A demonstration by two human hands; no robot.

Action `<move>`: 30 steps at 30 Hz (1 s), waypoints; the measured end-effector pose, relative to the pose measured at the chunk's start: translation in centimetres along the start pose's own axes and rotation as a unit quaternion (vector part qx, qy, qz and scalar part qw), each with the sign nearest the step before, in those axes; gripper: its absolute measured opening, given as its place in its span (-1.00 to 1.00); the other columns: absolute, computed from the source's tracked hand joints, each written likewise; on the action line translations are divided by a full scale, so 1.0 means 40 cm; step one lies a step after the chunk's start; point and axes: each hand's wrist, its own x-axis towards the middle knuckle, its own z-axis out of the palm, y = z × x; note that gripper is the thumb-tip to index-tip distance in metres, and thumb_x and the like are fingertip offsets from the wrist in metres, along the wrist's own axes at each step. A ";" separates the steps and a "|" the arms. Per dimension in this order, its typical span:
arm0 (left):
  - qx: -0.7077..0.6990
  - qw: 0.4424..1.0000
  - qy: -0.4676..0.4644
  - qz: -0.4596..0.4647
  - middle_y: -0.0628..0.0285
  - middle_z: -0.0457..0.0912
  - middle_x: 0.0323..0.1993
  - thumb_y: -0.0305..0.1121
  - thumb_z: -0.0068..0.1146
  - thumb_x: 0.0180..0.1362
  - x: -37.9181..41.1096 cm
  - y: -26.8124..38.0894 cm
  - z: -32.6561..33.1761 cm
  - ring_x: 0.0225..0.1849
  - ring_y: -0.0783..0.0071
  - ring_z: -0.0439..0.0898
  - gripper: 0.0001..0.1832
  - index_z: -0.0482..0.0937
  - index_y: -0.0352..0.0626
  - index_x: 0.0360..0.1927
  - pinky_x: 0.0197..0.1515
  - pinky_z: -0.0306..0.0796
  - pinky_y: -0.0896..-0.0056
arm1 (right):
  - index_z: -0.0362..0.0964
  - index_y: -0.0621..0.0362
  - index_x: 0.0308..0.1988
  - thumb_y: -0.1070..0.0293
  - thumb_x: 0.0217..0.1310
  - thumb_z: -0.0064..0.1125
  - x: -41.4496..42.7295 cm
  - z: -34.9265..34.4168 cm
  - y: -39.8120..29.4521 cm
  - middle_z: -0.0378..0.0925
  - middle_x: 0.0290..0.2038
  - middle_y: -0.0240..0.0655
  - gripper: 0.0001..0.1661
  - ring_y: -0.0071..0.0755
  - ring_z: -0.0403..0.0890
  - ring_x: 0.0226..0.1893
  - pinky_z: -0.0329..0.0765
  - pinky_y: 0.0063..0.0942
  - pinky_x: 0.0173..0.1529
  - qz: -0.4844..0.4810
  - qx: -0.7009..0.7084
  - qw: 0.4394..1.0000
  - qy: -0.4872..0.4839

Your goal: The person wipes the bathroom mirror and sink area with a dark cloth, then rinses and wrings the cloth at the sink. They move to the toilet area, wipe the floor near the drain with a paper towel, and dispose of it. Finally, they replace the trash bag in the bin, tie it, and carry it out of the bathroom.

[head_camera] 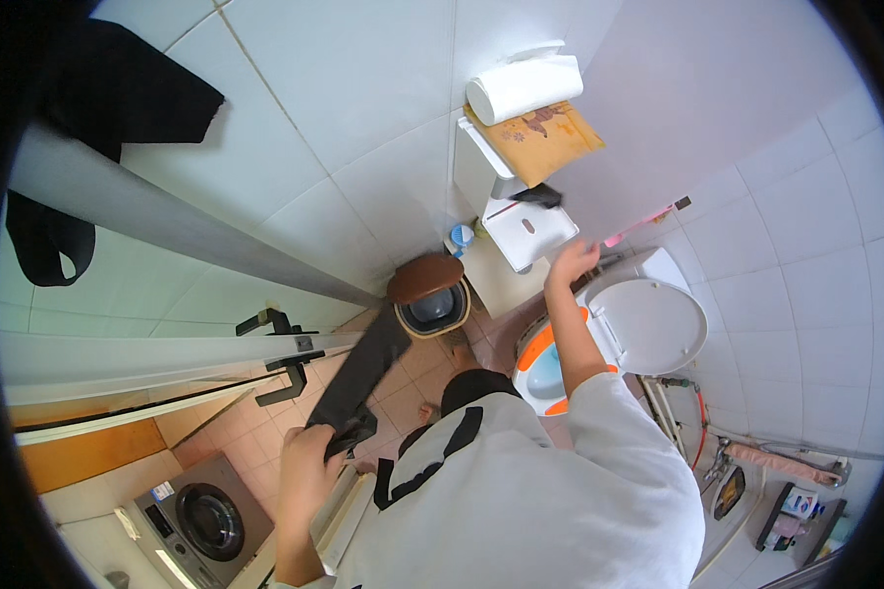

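Observation:
My left hand [311,464] grips one end of a long black plastic bag [361,372], which hangs folded flat toward the floor. My right hand [574,263] is held out beside a white holder's lowered flap [530,230], with nothing visible in its fingers. Another piece of black plastic [539,195] pokes out above that flap. On the floor stands a trash bin [433,308] with its brown lid [426,278] raised and a dark interior. The lower end of the hanging bag is close to the bin's left side.
A paper roll [527,88] and a yellow packet [541,140] rest on the holder. The toilet [549,375] is by my right arm, its white lid [648,326] raised. A door with a black handle [287,379] and a washing machine [202,519] are to the left.

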 end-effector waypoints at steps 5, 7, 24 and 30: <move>-0.055 0.990 0.129 -0.025 0.02 0.46 -0.53 -0.41 0.18 -0.01 -0.015 0.027 0.026 -0.37 0.02 0.44 -0.79 0.42 -0.35 -0.44 -0.05 0.28 0.15 | 0.00 0.12 0.28 -0.40 0.14 -0.29 -0.116 0.011 -0.111 0.04 0.32 -0.25 -0.03 -0.18 0.08 0.29 -0.13 0.01 0.32 0.311 0.290 0.835 -0.349; -0.084 0.984 0.151 -0.038 -0.01 0.46 -0.49 -0.41 0.17 0.01 -0.028 0.036 0.038 -0.32 -0.01 0.42 -0.78 0.41 -0.36 -0.43 -0.05 0.28 0.13 | -0.08 0.02 0.32 -0.38 0.16 -0.30 -0.131 0.071 -0.167 -0.04 0.35 -0.35 -0.06 -0.21 0.04 0.31 -0.16 0.06 0.30 0.241 0.337 0.849 -0.327; -0.164 0.981 0.096 -0.033 -0.04 0.41 -0.54 -0.39 0.18 -0.01 -0.050 0.033 0.096 -0.40 -0.05 0.37 -0.77 0.39 -0.33 -0.53 -0.31 0.25 0.12 | 0.17 0.38 0.07 0.32 0.02 0.15 0.169 0.168 -0.074 0.40 -0.03 -0.03 -0.37 -0.07 0.43 0.00 0.31 -0.30 0.13 -0.037 0.073 0.989 -0.121; -0.119 0.991 0.054 0.021 -0.04 0.38 -0.56 -0.39 0.17 -0.04 0.035 0.075 0.072 -0.40 -0.07 0.36 -0.76 0.35 -0.31 -0.56 -0.28 0.25 0.11 | 0.25 0.35 0.07 0.42 -0.17 0.22 0.048 0.078 -0.149 0.30 0.09 -0.01 -0.29 0.04 0.30 0.13 0.32 -0.25 0.16 -0.397 -0.390 0.829 -0.052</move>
